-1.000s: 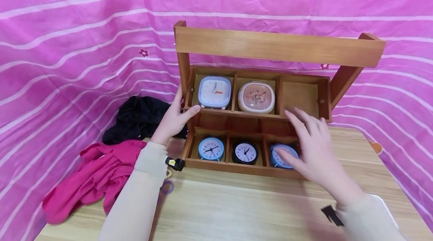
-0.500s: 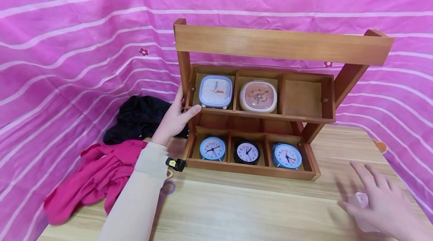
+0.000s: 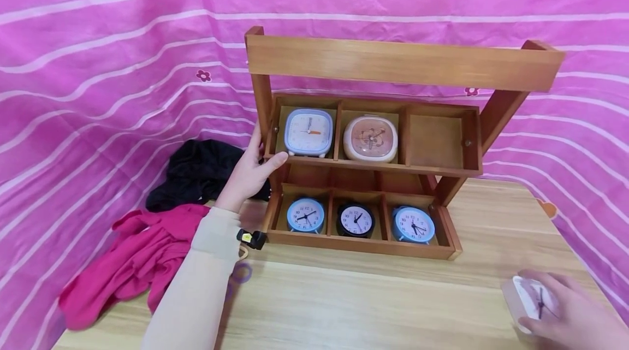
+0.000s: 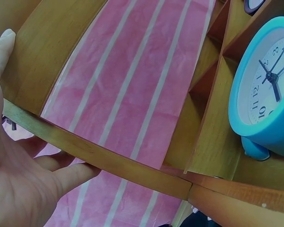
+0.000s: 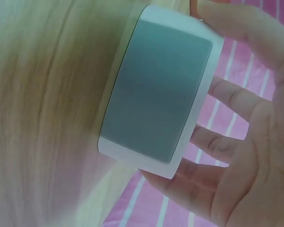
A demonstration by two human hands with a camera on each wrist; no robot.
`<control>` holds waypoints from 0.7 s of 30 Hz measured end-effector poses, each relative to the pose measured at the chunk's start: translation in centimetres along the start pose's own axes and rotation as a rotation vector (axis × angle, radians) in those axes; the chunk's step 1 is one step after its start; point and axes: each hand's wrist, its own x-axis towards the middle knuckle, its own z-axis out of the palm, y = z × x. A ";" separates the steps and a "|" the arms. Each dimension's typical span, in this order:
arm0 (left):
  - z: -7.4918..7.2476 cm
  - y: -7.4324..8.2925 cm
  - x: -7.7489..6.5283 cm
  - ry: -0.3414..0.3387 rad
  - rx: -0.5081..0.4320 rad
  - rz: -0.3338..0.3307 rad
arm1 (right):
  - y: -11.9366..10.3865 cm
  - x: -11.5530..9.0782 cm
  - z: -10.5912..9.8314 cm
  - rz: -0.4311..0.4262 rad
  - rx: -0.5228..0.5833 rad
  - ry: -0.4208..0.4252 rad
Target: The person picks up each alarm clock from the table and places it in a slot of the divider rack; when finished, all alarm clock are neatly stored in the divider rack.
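Observation:
My left hand (image 3: 247, 179) grips the left side of a two-tier wooden rack (image 3: 393, 60), thumb in front and fingers behind the side bar. At the right of the table, my right hand (image 3: 575, 312) holds a small white alarm clock (image 3: 533, 298) by its edges. A grey panel on that clock (image 5: 156, 90) shows in the right wrist view. In the rack's upper tier are a blue-rimmed square clock (image 3: 308, 131) and a pinkish one with a bear face (image 3: 371, 138). Below stand a light blue clock (image 3: 306, 215), a black one (image 3: 355, 220) and another light blue one (image 3: 414, 225).
A bright pink cloth (image 3: 142, 262) and a black cloth (image 3: 196, 175) lie left of the rack. Purple rings (image 3: 242, 272) lie near my left wrist. Pink striped fabric (image 3: 123, 39) hangs behind the wooden table (image 3: 368, 306).
My right hand has moved from the front of the rack to the right side of the table and taken hold of the white alarm clock. My left hand stays on the rack.

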 end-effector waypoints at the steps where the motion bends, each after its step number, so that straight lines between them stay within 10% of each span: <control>1: 0.0 0.1 0.0 0.000 -0.001 0.000 | -0.1 0.0 -0.1 0.002 -0.007 0.003; 10: 0.0 0.2 -0.2 0.004 0.002 -0.007 | -2.7 2.9 -3.1 -0.069 -0.021 0.236; 21: -0.1 0.1 -0.2 0.002 -0.010 0.006 | -8.2 8.8 -8.8 0.025 -0.016 0.313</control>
